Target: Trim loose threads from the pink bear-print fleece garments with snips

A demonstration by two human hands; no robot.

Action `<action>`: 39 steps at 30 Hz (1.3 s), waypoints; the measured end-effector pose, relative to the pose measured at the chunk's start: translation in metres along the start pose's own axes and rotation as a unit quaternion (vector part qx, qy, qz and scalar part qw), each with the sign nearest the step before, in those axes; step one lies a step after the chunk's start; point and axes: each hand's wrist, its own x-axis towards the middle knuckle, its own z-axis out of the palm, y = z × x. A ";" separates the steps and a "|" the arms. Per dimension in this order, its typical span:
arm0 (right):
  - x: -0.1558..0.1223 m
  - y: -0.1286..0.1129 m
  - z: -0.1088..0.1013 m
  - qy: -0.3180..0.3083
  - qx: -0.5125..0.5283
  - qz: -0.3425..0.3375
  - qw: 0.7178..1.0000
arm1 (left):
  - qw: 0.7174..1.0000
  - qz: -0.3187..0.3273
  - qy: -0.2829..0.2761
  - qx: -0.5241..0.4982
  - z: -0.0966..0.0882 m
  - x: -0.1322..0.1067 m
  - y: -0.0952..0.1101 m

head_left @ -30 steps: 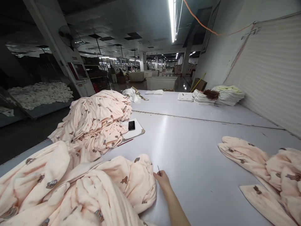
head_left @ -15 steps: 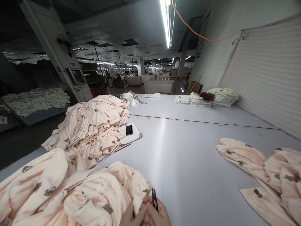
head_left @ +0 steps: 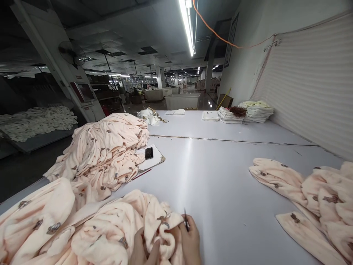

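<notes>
A pale pink fleece garment with small brown and grey printed figures lies bunched at the front of the table. My left hand is closed on a fold of it near the bottom edge, its fingers partly hidden by the cloth. My right hand holds dark thread snips, blades pointing up and away from me. The same hand also pinches the garment's edge at its right side. Between the two hands a rolled edge of the fleece curls upward.
Behind the garment rises a large heap of the same fleece. Beside it a phone rests on a clipboard with papers. More pink fleece lies at the right. Folded white cloths are stacked along the far edge.
My hands have moved apart, opening out the fleece between them. The snips have turned in my right hand and their blades look thinner. The view has shifted slightly.
</notes>
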 end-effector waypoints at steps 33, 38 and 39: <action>-0.035 -0.039 -0.024 -0.100 -0.248 -0.197 0.943 | 0.865 -0.234 -0.281 -0.343 -0.011 0.011 0.048; -0.036 -0.042 -0.027 -0.060 -0.308 -0.193 0.930 | 0.898 -0.207 -0.259 -0.288 -0.012 0.015 0.046; -0.036 -0.043 -0.028 -0.063 -0.309 -0.186 0.931 | 0.901 -0.202 -0.259 -0.282 -0.012 0.015 0.047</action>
